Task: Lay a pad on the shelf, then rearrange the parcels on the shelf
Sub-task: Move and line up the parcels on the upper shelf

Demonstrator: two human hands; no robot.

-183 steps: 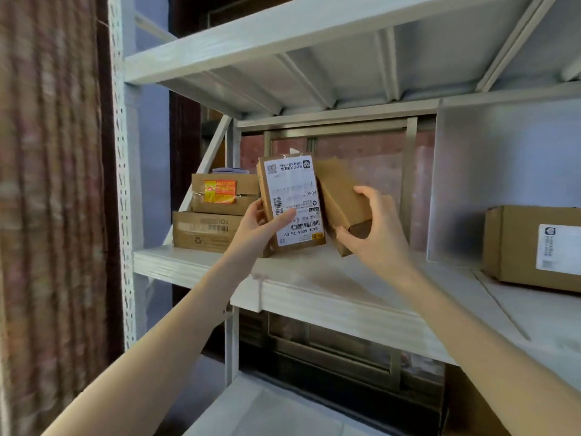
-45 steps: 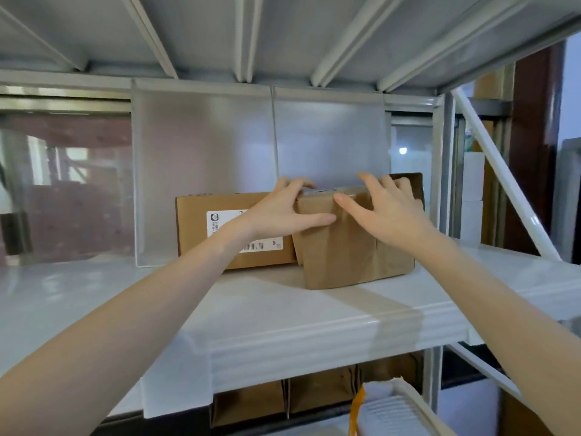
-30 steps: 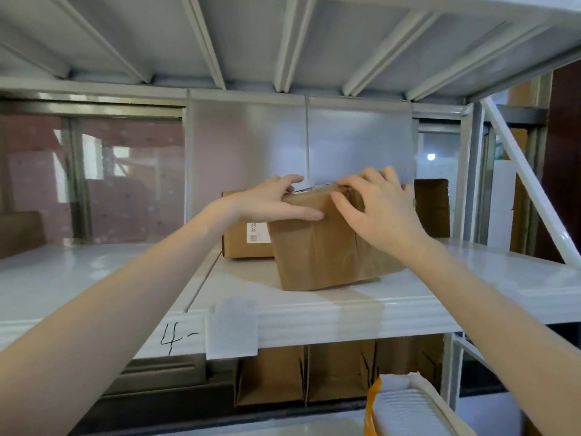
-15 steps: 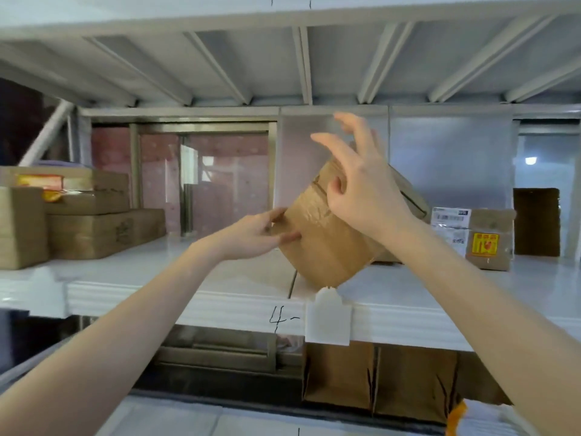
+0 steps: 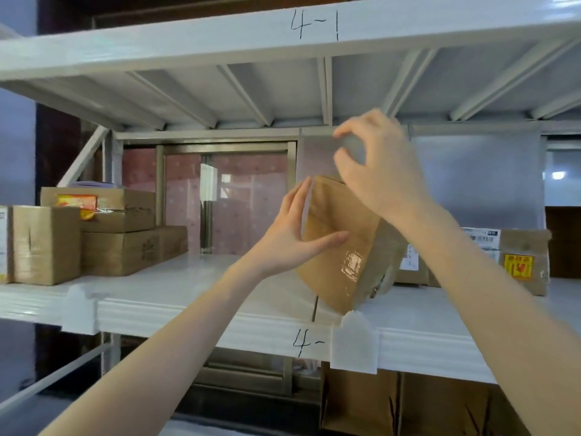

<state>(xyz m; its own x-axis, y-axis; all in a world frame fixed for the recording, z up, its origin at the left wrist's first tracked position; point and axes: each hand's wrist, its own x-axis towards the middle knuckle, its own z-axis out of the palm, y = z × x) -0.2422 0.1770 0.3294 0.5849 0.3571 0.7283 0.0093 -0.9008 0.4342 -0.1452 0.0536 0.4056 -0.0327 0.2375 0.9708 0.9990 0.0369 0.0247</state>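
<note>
A brown taped parcel [image 5: 336,247] stands tilted on one corner near the front edge of the white shelf [image 5: 220,322], at the seam in its white surface. My left hand [image 5: 292,237] touches the parcel's left edge, fingers straight and pointing up, thumb laid across the front face. My right hand [image 5: 383,171] is over the parcel's top right part. Its fingers and thumb are lifted clear and loosely curled in the air. The parcel's back is hidden by my right wrist.
Three brown boxes [image 5: 119,250] are stacked at the shelf's left end. Labelled parcels [image 5: 522,259] sit at the right behind my right arm. Translucent sheets line the back. A white tag [image 5: 355,344] hangs on the front edge. Cardboard boxes [image 5: 408,401] stand below, and the upper shelf [image 5: 283,29] is close overhead.
The parcel was carried left along the shelf from beside the labelled box and tipped onto its corner. My right fingers have lifted off it, and my left hand has shifted onto its left edge.
</note>
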